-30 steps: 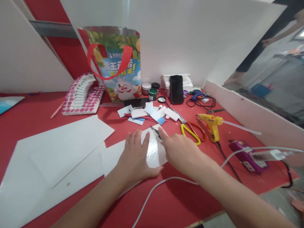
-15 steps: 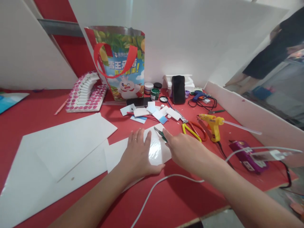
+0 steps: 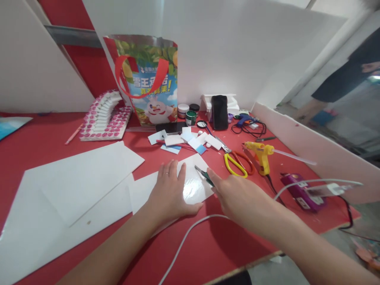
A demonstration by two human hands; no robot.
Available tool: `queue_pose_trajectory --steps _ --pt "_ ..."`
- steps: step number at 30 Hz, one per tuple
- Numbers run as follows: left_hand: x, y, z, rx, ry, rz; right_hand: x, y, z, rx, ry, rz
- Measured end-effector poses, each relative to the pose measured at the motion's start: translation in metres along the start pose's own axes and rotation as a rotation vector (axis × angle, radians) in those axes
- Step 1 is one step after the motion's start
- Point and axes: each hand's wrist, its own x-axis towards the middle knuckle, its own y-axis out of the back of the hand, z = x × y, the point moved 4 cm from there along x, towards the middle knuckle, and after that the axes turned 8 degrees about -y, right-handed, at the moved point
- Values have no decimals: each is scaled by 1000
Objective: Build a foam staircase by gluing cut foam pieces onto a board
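My left hand (image 3: pixel 169 192) lies with its fingers spread on a glossy white board (image 3: pixel 194 188), pressing it against the red table. In my right hand (image 3: pixel 237 194) is a craft knife (image 3: pixel 205 175) with a dark green handle, my index finger stretched along it. Its blade points away from me and rests on or just over the right part of the board. Whether the blade has cut into the surface I cannot tell. Larger white sheets (image 3: pixel 89 174) overlap on the table to the left of my left hand.
Small white and blue offcuts (image 3: pixel 175 139) lie beyond the board. Red-and-yellow-handled scissors (image 3: pixel 236 164), a yellow glue gun (image 3: pixel 261 154) and a purple power box (image 3: pixel 303 192) are at right. A printed bag (image 3: pixel 154 83) stands behind. A white cable (image 3: pixel 187 237) crosses the front.
My right hand has drawn the craft knife a little toward me across the board. My left hand stays spread on the board. The view has shifted slightly.
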Motion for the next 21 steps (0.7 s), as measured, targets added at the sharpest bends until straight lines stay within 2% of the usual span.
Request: queue_pose_trajectory --steps 4,8,12,14,16,18,21 --pt "4 -3 -11 42 59 -3 -14 -8 7 7 -27 -61" --pt "6 -4 -17 67 52 8 -23 -17 16 28 -54 -92" --pt "5 1 -16 75 52 13 -28 -21 34 216 -47 -96" --pt "5 6 -12 80 25 35 -32 -19 46 398 -31 -31" --pt "5 13 -7 89 -16 64 -33 -15 57 533 -68 96" --pt "4 24 -3 103 -41 97 -29 -15 63 553 -160 202" --pt "0 48 -4 119 4 153 -9 -22 56 454 -283 234"
